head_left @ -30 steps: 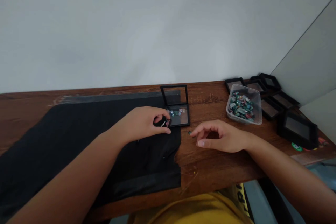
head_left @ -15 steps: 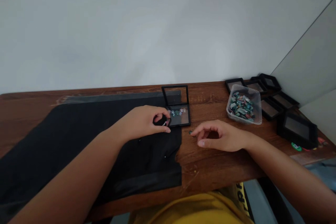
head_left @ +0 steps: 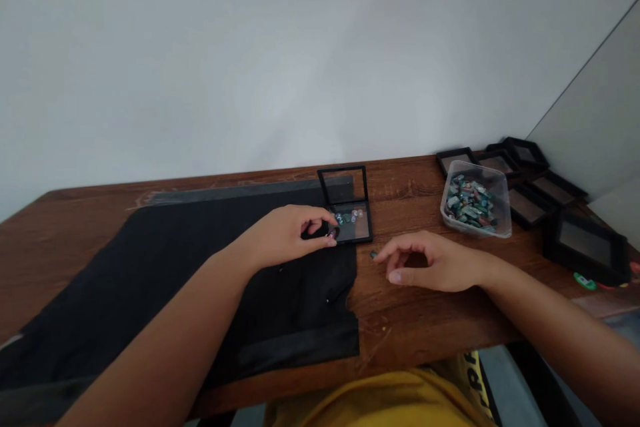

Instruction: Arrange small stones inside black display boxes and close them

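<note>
Green and small, a stone (head_left: 373, 255) is seen just right of and below the frame's centre, lying at the left tip of the right hand (head_left: 425, 263), by far the nearer; that hand is half-curled, thumb parted and nothing clasped, while the stone's long axis is too small to be read. Up and left of it, an open case (head_left: 363, 230) is met at its left side by the left hand (head_left: 285, 240), whose grip cannot be told.
</note>
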